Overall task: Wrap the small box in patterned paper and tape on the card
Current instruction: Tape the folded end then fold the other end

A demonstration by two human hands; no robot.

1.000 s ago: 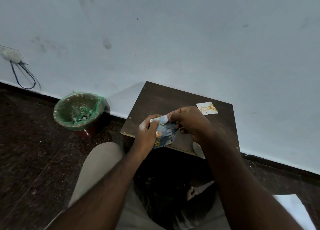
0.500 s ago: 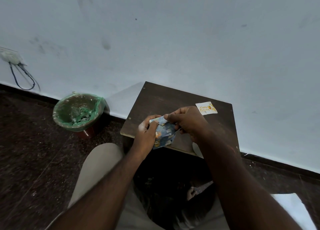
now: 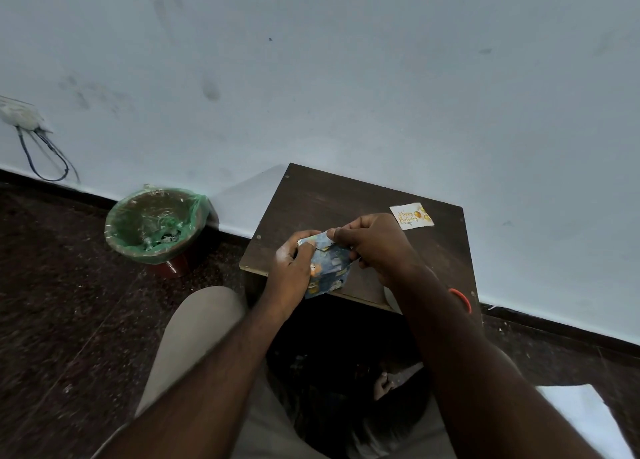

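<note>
Both hands clamp the small box (image 3: 327,268) above the tabletop's (image 3: 311,202) near edge: left hand (image 3: 291,271) steadies, right hand (image 3: 372,244) pinches a paper flap; wrapping seems nearly done, card (image 3: 411,215) at the far right corner untaped

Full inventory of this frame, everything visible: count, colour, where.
small box: 1, wrapped in blue patterned paper, held over the table's near edge
card: 1, white with gold print, far right of the table
table: 1, dark brown, against the wall
bin: 1, green liner, on the floor left of the table
wall socket: 1, white with dark cables, far left
red ring: 1, table's near right corner, mostly hidden, unidentifiable
white sheet: 1, floor, bottom right
trousers: beige, bottom centre
left hand: grips the box's left side
right hand: pinches the box's top fold
</note>
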